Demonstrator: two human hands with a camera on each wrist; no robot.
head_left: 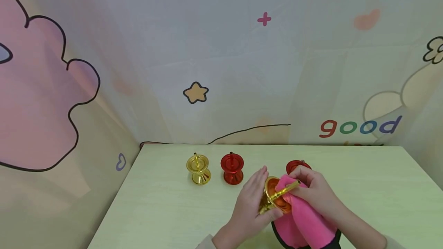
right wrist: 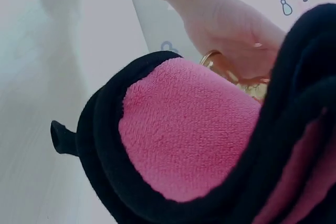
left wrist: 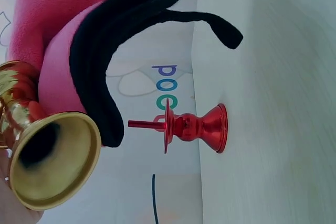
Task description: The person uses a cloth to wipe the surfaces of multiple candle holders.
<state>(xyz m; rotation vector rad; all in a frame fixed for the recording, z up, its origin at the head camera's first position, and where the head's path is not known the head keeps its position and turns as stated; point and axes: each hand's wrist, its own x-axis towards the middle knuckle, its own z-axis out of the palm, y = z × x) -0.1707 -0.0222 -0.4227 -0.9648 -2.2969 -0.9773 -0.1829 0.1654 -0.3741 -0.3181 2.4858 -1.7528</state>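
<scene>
My left hand [head_left: 246, 206] grips a gold candlestick [head_left: 267, 199], tilted so its dish faces right and its thin stem points up and to the right. In the left wrist view the hollow foot of this candlestick [left wrist: 55, 161] faces the camera. My right hand [head_left: 313, 189] pinches a pink cloth [head_left: 308, 218] with black edging and presses it against the dish. The cloth hangs down in loose folds below the hand. In the right wrist view the cloth [right wrist: 184, 135] covers most of the candlestick.
Toward the back of the pale table [head_left: 155, 206] stand a gold candlestick [head_left: 201, 178] and a red candlestick [head_left: 233, 176], both upright. Another red candlestick [head_left: 295, 165] is partly hidden behind my right hand. A printed backdrop [head_left: 235, 68] rises behind the table.
</scene>
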